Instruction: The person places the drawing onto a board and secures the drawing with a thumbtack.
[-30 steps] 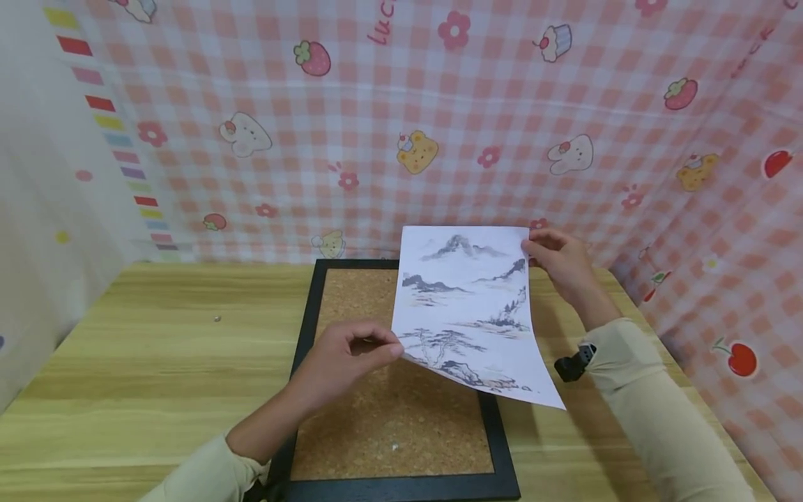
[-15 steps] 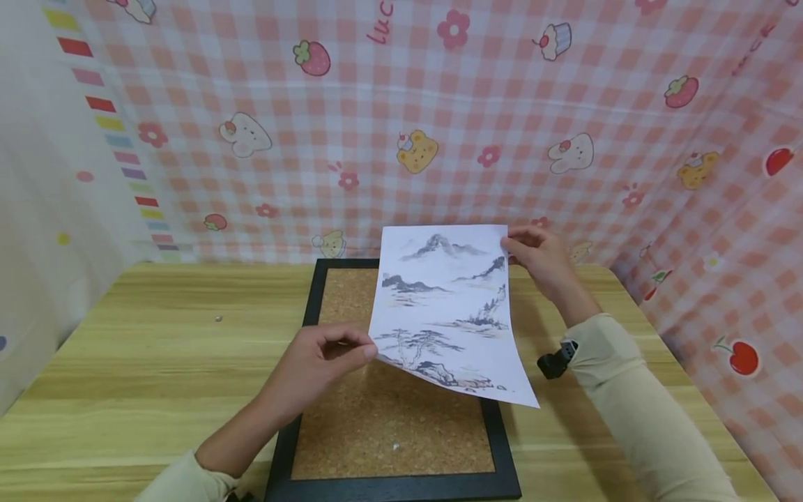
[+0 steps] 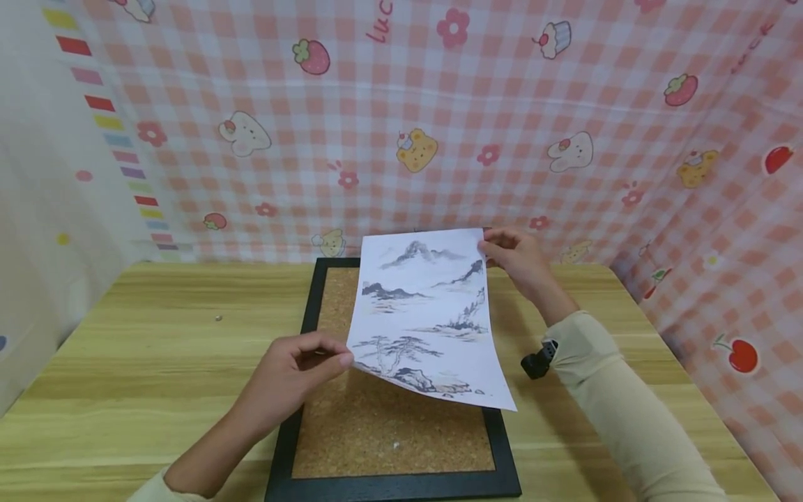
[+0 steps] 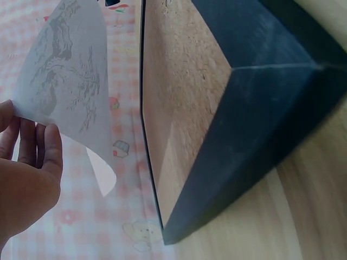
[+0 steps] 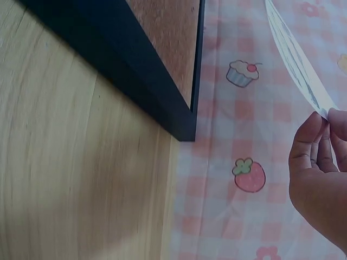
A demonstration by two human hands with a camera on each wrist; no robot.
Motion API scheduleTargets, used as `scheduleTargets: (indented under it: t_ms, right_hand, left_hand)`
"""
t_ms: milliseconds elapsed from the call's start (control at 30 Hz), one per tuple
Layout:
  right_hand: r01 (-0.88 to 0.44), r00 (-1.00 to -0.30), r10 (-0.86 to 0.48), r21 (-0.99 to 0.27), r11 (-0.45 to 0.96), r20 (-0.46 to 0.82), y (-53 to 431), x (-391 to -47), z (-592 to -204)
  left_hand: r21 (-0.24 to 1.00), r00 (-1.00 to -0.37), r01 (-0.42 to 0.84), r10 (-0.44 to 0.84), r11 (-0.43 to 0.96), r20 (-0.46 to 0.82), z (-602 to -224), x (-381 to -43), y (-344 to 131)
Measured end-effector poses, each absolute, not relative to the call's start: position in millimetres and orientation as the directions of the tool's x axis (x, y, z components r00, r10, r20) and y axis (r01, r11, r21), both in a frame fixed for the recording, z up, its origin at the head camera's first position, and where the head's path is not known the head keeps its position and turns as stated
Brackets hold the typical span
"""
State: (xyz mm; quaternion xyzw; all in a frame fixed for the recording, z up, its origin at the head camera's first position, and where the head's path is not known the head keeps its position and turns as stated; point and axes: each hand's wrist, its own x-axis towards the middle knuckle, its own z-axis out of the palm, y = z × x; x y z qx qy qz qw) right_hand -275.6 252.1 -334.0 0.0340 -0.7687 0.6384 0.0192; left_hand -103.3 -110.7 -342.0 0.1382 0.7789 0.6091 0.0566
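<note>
A white sheet of paper (image 3: 426, 314) printed with an ink landscape is held up above a black-framed cork board (image 3: 392, 432). My left hand (image 3: 285, 376) pinches its lower left corner; the left wrist view shows that hand (image 4: 32, 157) with thumb and fingers on the sheet's edge. At the upper right corner my right hand (image 3: 521, 261) pinches the paper, as the right wrist view also shows with the hand (image 5: 320, 162) on a corner. The lower right corner hangs free and the lower edge sags. The paper hides much of the board's upper part.
The board lies on a wooden table (image 3: 157, 390). A small shiny object (image 3: 396, 445) is on the cork near its lower edge. Another tiny one (image 3: 218, 318) lies on the table at the left. Behind the table hangs a pink checked cloth (image 3: 282, 160).
Both hands have carried the paper leftward, from over the board's right side to nearer its middle. The board has stayed in place.
</note>
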Motion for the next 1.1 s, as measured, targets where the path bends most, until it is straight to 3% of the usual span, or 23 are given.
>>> scheduleTargets:
  t_ms: [267,567,1100]
  right_hand:
    - [-0.079,-0.996,-0.042,-0.984,0.163,0.073,237,-279,-341]
    - [-0.085,-0.995,-0.071,-0.966,0.243,0.069,226,-282,-343]
    - [-0.090,-0.993,-0.098,-0.978,0.188,0.073,204,-287,-353]
  left_hand:
    - [0.960,-0.962,0.129,0.265,0.249,0.061,-344,-97,-120]
    - [0.958,-0.962,0.132,0.264,0.253,0.063,-350,-92,-129]
    - [0.959,-0.966,0.113,0.256,0.261,0.044,-360,-83,-143]
